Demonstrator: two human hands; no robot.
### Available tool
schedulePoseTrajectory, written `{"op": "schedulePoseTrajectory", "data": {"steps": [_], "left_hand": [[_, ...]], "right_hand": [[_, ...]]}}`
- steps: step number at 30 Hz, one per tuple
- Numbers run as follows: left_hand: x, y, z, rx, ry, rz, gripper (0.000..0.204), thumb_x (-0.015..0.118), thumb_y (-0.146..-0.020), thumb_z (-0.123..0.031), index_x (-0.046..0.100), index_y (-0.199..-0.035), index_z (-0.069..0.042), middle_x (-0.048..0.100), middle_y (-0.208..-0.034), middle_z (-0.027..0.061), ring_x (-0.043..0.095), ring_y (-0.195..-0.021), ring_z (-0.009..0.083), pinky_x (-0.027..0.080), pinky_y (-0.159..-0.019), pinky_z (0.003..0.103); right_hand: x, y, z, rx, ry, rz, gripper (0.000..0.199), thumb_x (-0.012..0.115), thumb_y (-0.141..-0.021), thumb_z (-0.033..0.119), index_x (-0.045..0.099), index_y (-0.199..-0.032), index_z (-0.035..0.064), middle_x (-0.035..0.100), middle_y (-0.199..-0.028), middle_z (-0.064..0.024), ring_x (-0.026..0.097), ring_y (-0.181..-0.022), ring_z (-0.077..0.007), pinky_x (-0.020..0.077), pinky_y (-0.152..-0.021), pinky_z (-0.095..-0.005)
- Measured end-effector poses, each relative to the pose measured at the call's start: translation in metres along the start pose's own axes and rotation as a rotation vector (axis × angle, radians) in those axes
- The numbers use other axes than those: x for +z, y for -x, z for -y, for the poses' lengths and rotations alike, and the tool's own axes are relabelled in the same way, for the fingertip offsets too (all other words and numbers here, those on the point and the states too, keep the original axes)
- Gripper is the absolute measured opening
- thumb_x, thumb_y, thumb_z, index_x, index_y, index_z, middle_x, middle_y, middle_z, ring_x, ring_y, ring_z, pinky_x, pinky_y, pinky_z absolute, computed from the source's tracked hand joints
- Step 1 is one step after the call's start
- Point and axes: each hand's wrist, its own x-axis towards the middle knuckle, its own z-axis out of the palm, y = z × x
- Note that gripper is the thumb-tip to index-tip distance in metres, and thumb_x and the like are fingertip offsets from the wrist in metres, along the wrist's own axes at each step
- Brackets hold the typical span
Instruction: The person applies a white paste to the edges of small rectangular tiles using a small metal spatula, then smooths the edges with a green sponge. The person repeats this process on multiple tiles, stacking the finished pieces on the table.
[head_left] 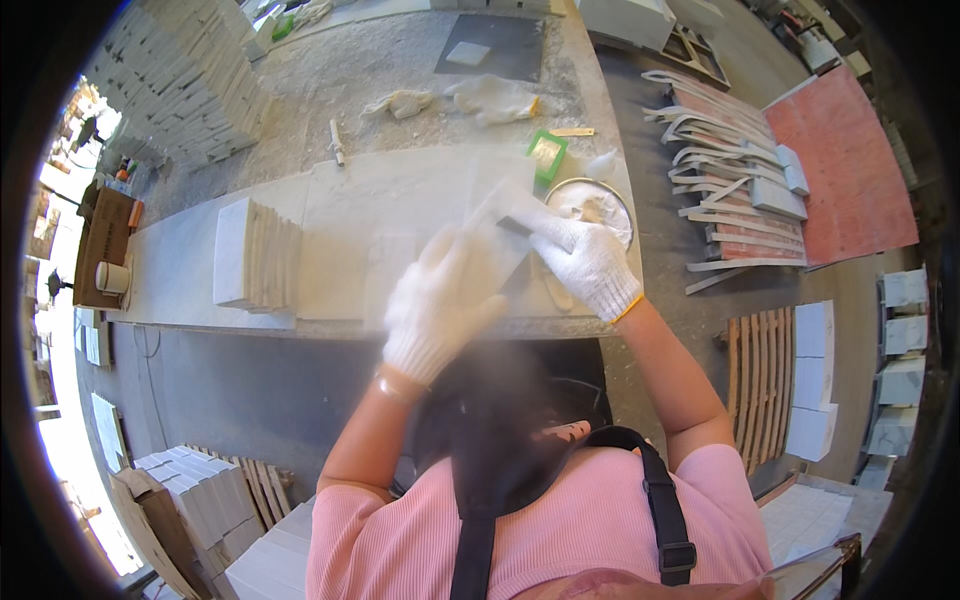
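Both my hands wear white knit gloves. My left hand [437, 300] is smeared by motion, its fingers stretched out and its thumb apart, over the near edge of the white-dusted worktable [340, 210]. Beside its thumb lies a pale flat piece [490, 262], blurred, perhaps a tile. My right hand [585, 258] is closed on a pale, flat, blurred piece [508, 203] that points up and left; its kind cannot be made out. Right behind that hand stands a round tin [622, 212] of whitish paste. A green-edged block [547, 158] sits just beyond the tin.
A stack of white tiles [248, 255] stands on the table's left. Farther back lie crumpled gloves [490, 100], a small stick-like tool [337, 142] and a dark sheet [490, 45]. Tall tile stacks [170, 80] rise at the far left. Right of the table, a strap-covered rack [735, 170] stands.
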Motion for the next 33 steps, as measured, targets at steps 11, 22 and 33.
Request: {"op": "schedulePoseTrajectory", "data": {"steps": [11, 22, 33], "left_hand": [[-0.001, 0.000, 0.000, 0.061, -0.178, -0.029, 0.088, 0.086, -0.075, -0.044, 0.058, -0.147, -0.003, 0.054, -0.154, 0.0223, 0.051, -0.140, 0.0454, 0.042, -0.116, 0.052], [0.017, -0.034, -0.005, 0.529, -0.361, 0.093, 0.079, 0.080, -0.081, -0.047, 0.058, -0.147, -0.009, 0.043, -0.163, 0.0171, 0.030, -0.155, 0.0471, 0.023, -0.125, 0.066], [-0.007, -0.022, -0.009, 0.696, -0.251, 0.205, 0.052, 0.074, -0.085, -0.026, 0.067, -0.134, -0.009, 0.062, -0.145, 0.0135, 0.055, -0.133, 0.0385, 0.039, -0.119, 0.055]], "right_hand": [[-0.004, 0.021, -0.010, -0.153, 0.017, 0.111, 0.038, 0.068, -0.099, 0.015, 0.073, -0.136, 0.0145, 0.079, -0.117, -0.0127, 0.075, -0.082, -0.0166, 0.0588, -0.076, -0.0316], [-0.059, 0.050, -0.103, 0.219, 0.476, -0.295, 0.027, 0.066, -0.099, 0.022, 0.073, -0.124, 0.0153, 0.076, -0.099, -0.0136, 0.073, -0.084, -0.0317, 0.0576, -0.075, -0.0415], [-0.031, 0.028, -0.104, 0.320, 0.996, -0.109, 0.027, 0.071, -0.094, 0.027, 0.075, -0.121, 0.0267, 0.073, -0.101, -0.0076, 0.071, -0.093, -0.0325, 0.0577, -0.080, -0.0475]]}}
